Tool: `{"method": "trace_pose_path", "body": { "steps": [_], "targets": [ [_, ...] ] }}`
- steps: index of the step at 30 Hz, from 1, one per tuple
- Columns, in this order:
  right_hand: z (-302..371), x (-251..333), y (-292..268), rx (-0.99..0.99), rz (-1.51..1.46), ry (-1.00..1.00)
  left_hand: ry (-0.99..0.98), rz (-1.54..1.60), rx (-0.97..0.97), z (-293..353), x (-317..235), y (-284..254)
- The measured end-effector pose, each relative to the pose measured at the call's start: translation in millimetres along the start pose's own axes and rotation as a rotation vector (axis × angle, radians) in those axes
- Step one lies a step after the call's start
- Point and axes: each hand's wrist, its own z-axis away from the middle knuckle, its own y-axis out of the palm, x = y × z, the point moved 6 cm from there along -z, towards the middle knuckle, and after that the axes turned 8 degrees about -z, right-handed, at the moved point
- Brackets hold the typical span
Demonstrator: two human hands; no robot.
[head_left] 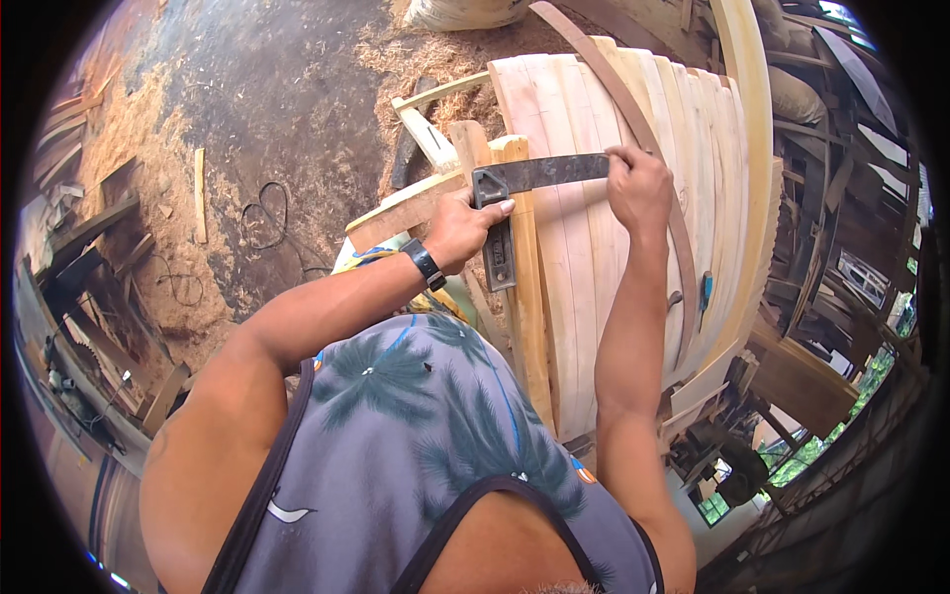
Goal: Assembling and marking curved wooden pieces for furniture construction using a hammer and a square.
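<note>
A dark square (554,173) with a long flat blade lies across pale wooden boards (574,257) set side by side. My left hand (463,230) is closed on its handle, thumb resting on top, against the edge of a yellowish board (522,257). My right hand (640,188) is closed at the blade's far end, its fingertips beside the metal. Whatever those fingers pinch is hidden. A thin, curved brown wooden strip (683,238) runs over the boards, passing just beyond my right hand. To its right lies a tool with a blue handle (706,287).
Sawdust and shavings (163,247) cover the dark floor at left, with a loose black cord (265,213) and a thin wood stick (200,196). Scrap timber (94,238) is piled along the left. A pale sack (465,12) sits at the top. More lumber (841,178) crowds the right.
</note>
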Motion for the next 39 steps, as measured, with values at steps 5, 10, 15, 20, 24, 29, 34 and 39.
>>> {"method": "trace_pose_path", "body": {
  "steps": [5,10,15,20,24,29,34,39],
  "targets": [
    [77,-33,-17,-0.129,-0.328,0.287,-0.107,0.053,0.126,2,5,-2],
    [200,-73,-30,-0.502,-0.775,0.468,-0.163,-0.031,0.416,39,10,8],
    [340,-77,-33,-0.811,-1.048,0.668,-0.256,-0.023,0.783,83,18,32],
    [470,-32,10,-0.988,-1.304,0.753,-0.237,-0.327,1.009,118,50,52],
    [557,32,62,-0.828,-0.72,1.033,-0.259,-0.472,1.024,159,82,42],
    [643,110,126,-0.899,-0.941,1.154,-0.38,-0.621,1.153,219,133,0],
    [677,162,127,-0.968,-0.666,1.126,-0.34,-0.85,1.31,264,156,-19],
    [687,181,137,-1.221,-0.692,1.111,-0.129,-0.917,1.501,294,165,-10]
  ]
}}
